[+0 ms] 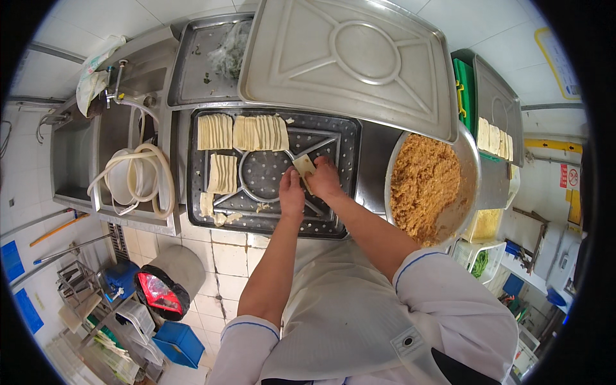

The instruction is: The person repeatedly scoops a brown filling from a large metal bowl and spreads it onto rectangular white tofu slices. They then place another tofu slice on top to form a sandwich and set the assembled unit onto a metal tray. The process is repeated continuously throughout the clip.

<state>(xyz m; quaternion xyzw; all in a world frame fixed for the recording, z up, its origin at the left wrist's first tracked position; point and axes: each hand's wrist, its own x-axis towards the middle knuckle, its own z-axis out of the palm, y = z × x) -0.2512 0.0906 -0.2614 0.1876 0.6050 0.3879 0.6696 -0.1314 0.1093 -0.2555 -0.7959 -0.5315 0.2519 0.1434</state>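
A pale, flat rectangular slice (304, 167), which looks like tofu, is gripped by the fingers of my right hand (326, 182) over a black perforated tray (333, 138). My left hand (292, 194) is close beside it, fingers mostly straight, with the fingertips at the slice's near left edge. Similar slices stand in leaning rows: one row (215, 132) at the tray's far left corner, another row (261, 133) to its right, and a shorter row (222, 174) nearer me. Broken pieces (220, 219) lie by the tray's near left edge.
Right of the tray is a large steel bowl (475, 186) of orange-brown minced mixture (425, 186). Behind lies a big metal tray (289, 58), overlapping another tray with a crumpled clear plastic bag (231, 51). Left is a sink (74, 157) with a coiled hose (163, 186); a bin (186, 276) stands below.
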